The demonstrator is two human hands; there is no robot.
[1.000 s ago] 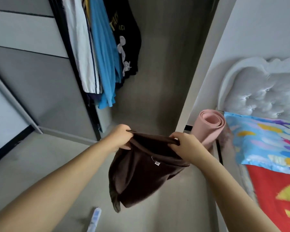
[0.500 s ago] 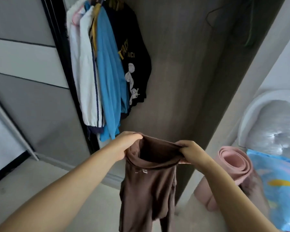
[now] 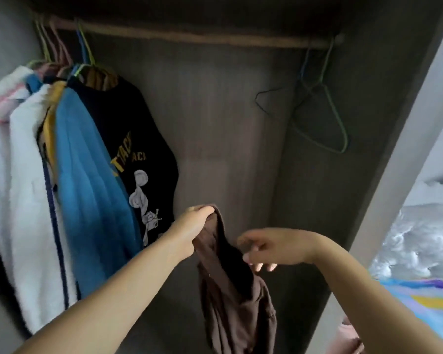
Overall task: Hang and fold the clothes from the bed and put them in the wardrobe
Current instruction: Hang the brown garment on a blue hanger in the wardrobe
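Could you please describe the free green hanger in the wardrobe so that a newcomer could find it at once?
Follow the wooden rail across the top of the wardrobe to its far right end. There, away from the clothes crowded at the left, hang empty wire hangers; the green hanger is the lowest and rightmost, beside a dark hanger angled leftwards.

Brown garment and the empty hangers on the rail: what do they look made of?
Brown garment: soft matte knit, probably cotton jersey; it droops in limp folds from the left hand. Empty hangers: thin bent wire, seemingly plastic-coated, green and blue.
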